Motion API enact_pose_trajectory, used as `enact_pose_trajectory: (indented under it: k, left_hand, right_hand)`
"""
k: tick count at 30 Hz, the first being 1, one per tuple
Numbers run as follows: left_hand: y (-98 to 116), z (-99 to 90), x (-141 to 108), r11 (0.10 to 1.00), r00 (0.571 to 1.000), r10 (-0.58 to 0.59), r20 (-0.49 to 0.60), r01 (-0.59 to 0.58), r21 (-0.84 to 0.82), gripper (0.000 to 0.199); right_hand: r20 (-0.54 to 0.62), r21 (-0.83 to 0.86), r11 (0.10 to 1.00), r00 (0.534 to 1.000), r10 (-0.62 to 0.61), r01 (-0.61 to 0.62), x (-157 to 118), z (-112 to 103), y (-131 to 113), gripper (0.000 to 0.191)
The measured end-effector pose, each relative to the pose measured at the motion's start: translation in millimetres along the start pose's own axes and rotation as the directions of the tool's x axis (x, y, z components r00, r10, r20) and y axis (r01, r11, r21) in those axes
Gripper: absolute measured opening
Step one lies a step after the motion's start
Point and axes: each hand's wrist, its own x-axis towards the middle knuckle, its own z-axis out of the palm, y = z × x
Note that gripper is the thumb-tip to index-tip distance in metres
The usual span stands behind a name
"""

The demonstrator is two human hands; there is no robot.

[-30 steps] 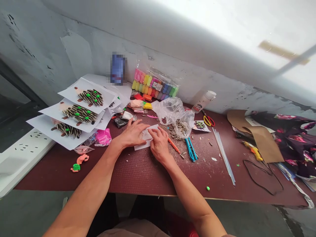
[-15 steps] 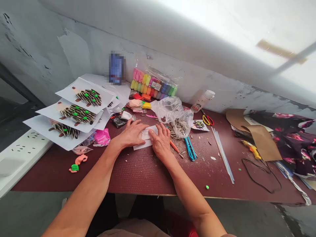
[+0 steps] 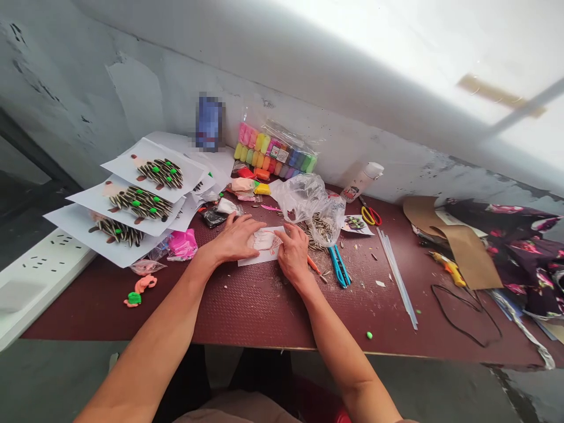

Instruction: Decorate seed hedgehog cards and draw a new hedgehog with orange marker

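The small white paper sheet [image 3: 258,257] lies mid-frame between the left hand [image 3: 235,239], its fingers together and flat on the sheet, and the right hand [image 3: 293,254], its fingers together and bent onto it, so uneven pressure could crease or tear it, and a sideways slip could scatter the sunflower seeds [image 3: 315,235] just beyond.

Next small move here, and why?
Probably bring the right hand to the plastic bag of sunflower seeds for one seed: the left hand pins the white sheet, which seems to carry no seeds, while the stacked cards show rows of them.
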Motion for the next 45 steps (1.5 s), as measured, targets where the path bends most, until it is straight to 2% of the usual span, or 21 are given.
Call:
enact_pose_trajectory:
  k: [4,8,12,17,24,31,36,39,45]
  left_hand:
    - [-5.2,-0.8,0.1,0.999,0.995,-0.043,-0.09,0.044,0.007,0.061]
    - [-11.0,-1.7,3.3,0.99,0.972,-0.128,-0.195,0.137,0.034,0.046]
    - [-13.9,0.2,6.9,0.982,0.968,-0.154,-0.2,0.171,0.074,0.031]
    - [-15.0,1.8,9.8,0.975,0.966,-0.169,-0.194,0.193,0.11,0.025]
    - [-18.4,-3.7,18.6,0.973,0.975,-0.148,-0.167,0.174,0.154,0.027]
    - [-18.9,-5.4,31.0,0.973,0.971,-0.128,-0.201,0.162,0.164,0.029]
    - [-13.4,-9.0,21.2,0.993,0.963,-0.088,-0.256,0.106,0.058,0.033]
    - [-7.1,-9.8,11.4,0.999,0.979,-0.03,-0.203,0.025,-0.029,0.035]
    - [0.9,-8.5,2.6,0.999,0.998,-0.021,-0.067,0.019,-0.036,0.056]
  right_hand:
    - [-0.042,0.039,0.998,0.998,-0.056,0.058,-0.9,1.8,2.0,0.036]
    - [-0.049,0.048,0.997,0.997,-0.065,0.068,-0.9,2.0,1.4,0.033]
    - [-0.021,0.036,0.998,0.998,-0.055,0.056,-0.6,1.3,1.7,0.034]
    - [0.0,0.032,0.998,0.999,-0.048,0.048,-0.1,1.1,2.3,0.033]
    - [0.03,0.042,0.998,0.998,-0.054,0.053,0.2,2.6,2.4,0.034]
    - [0.042,0.007,0.998,0.997,-0.06,0.059,0.1,-1.8,2.9,0.039]
    - [0.077,0.0,0.992,0.989,-0.126,0.127,-1.1,-5.2,0.0,0.043]
    - [0.101,-0.011,0.987,0.983,-0.155,0.157,-1.8,-6.2,-1.2,0.042]
    - [0.141,-0.047,0.988,0.98,-0.142,0.15,-1.3,-7.5,-1.4,0.04]
